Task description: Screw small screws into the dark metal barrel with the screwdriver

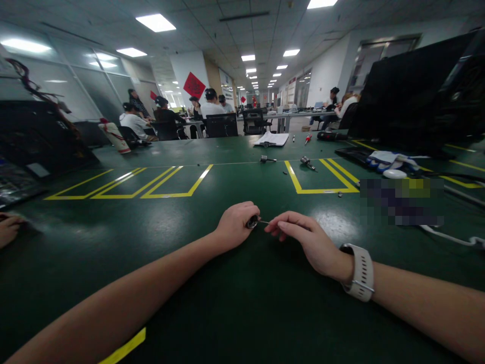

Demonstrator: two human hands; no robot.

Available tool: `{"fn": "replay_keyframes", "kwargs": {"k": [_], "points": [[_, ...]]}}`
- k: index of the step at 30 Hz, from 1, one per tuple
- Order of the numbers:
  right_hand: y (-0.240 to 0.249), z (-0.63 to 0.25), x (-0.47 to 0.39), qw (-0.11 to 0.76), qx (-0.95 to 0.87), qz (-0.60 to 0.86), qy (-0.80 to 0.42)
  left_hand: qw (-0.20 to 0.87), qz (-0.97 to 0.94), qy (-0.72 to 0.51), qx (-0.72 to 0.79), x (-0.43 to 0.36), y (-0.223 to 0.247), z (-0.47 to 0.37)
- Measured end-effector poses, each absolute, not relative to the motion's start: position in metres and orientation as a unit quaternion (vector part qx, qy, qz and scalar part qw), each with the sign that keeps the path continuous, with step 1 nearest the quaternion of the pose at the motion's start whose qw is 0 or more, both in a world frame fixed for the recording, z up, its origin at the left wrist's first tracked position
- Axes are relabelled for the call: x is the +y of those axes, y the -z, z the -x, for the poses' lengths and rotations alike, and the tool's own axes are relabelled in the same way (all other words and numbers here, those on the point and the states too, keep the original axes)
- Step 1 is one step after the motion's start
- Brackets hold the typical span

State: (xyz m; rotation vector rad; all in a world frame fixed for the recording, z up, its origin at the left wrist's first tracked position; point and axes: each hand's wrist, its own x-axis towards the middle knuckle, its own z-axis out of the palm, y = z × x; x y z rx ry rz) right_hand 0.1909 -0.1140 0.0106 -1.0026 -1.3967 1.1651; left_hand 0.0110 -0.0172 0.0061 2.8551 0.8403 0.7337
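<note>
My left hand (pixel 235 226) is closed around a dark, round metal part (pixel 252 221), whose ring-like end faces me. Just to the right, my right hand (pixel 299 231) pinches a thin metal rod (pixel 264 222) between thumb and fingers, and the rod's other end reaches the round part. Beyond the hands on the green table (pixel 242 182) lie two metal parts with shafts, one on the left (pixel 267 158) and one on the right (pixel 307 163). A small metal piece (pixel 340 194) rests near the yellow tape corner.
Further back are a clipboard with paper (pixel 272 138), a red-handled tool (pixel 308 138) and a dark tool (pixel 331 136). Gloves (pixel 392 161), a white mouse (pixel 394 174) and cables lie right, before a large black case (pixel 413 96). Another person's hand (pixel 10 228) is at the left edge.
</note>
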Motion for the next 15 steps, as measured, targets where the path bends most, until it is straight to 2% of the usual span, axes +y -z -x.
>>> {"fn": "replay_keyframes", "kwargs": {"k": [7, 15], "points": [[-0.0147, -0.1926, -0.1087, 0.523, -0.458, 0.391, -0.604, 0.039, -0.936, -0.235, 0.26, -0.0184, -0.0079, -0.0093], [-0.0102, -0.1929, -0.1081, 0.543, -0.439, 0.383, -0.605, 0.053, -0.926, -0.249, 0.279, -0.0169, -0.0075, -0.0105]]}}
